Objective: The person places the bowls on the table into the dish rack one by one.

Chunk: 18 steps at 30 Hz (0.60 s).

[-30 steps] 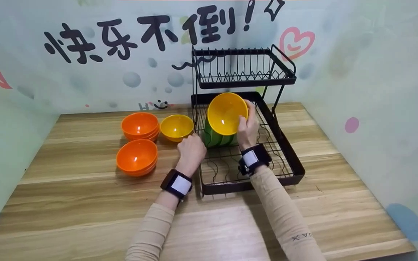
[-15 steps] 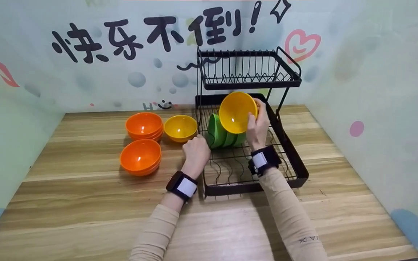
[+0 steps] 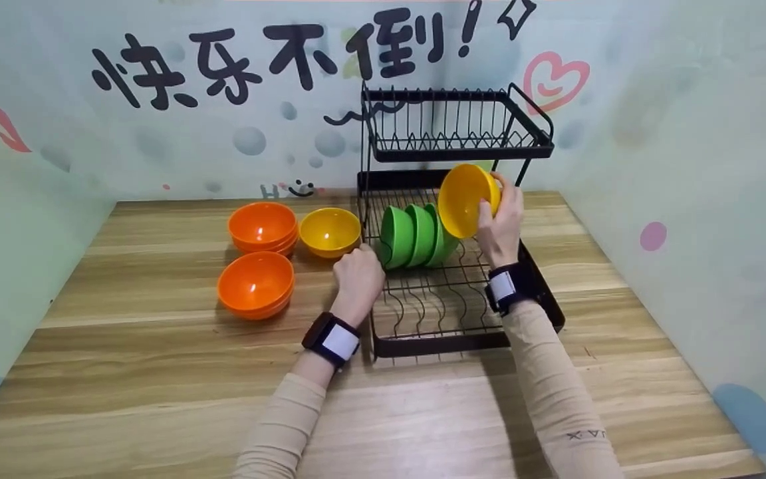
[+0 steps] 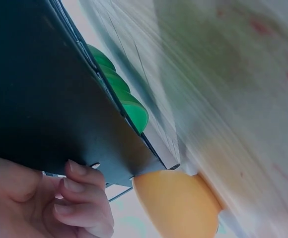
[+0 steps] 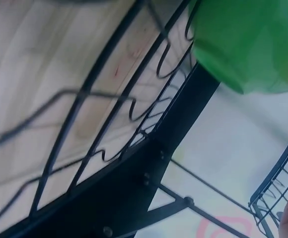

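In the head view my right hand point(image 3: 501, 223) grips a yellow bowl point(image 3: 464, 199) by its right side, fingers behind and thumb at the rim. The bowl hangs tilted above the lower tier of a black dish rack point(image 3: 443, 344), with its inside facing left. Several green bowls point(image 3: 396, 236) stand on edge in a row on that tier, just left of it. My left hand point(image 3: 359, 276) is at the rack's left edge, its fingers curled; in the left wrist view nothing shows between those fingers point(image 4: 87, 191). A second yellow bowl point(image 3: 330, 233) sits on the table beyond this hand.
Two stacks of orange bowls, a rear stack point(image 3: 262, 226) and a front stack point(image 3: 255, 285), stand on the wooden table point(image 3: 157, 372) at left. The rack's upper tier point(image 3: 456, 154) overhangs the back of the lower one. Printed walls point(image 3: 177, 153) close the table in.
My right hand has carried the yellow bowl rightward and turned it more sideways, which uncovers the green bowls. My left hand stays by the rack's left edge.
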Each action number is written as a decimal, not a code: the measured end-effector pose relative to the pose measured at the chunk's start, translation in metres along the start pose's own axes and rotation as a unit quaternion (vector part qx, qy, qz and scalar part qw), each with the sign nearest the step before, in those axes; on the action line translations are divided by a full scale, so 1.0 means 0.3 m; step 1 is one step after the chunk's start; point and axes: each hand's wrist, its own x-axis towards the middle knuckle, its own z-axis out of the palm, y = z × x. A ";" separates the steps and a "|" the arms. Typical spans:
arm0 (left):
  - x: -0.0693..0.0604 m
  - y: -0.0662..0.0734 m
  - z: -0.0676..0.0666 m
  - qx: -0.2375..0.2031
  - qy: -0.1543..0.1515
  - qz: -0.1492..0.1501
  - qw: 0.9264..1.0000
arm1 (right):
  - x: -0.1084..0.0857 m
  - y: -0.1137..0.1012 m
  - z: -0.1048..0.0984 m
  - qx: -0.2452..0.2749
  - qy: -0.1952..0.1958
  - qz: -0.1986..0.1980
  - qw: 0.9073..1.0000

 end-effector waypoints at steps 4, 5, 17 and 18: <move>0.001 -0.002 -0.001 -0.004 0.002 -0.001 1.000 | 0.011 0.008 -0.009 -0.035 -0.005 -0.001 0.999; 0.001 -0.002 -0.001 -0.005 0.000 -0.002 1.000 | 0.014 0.010 -0.011 -0.046 -0.006 -0.003 0.999; 0.001 -0.003 0.001 -0.001 -0.004 -0.002 1.000 | 0.038 0.049 -0.011 -0.180 -0.031 -0.024 0.983; 0.000 -0.003 0.002 0.000 -0.003 -0.002 1.000 | 0.038 0.052 -0.008 -0.189 -0.035 -0.027 0.981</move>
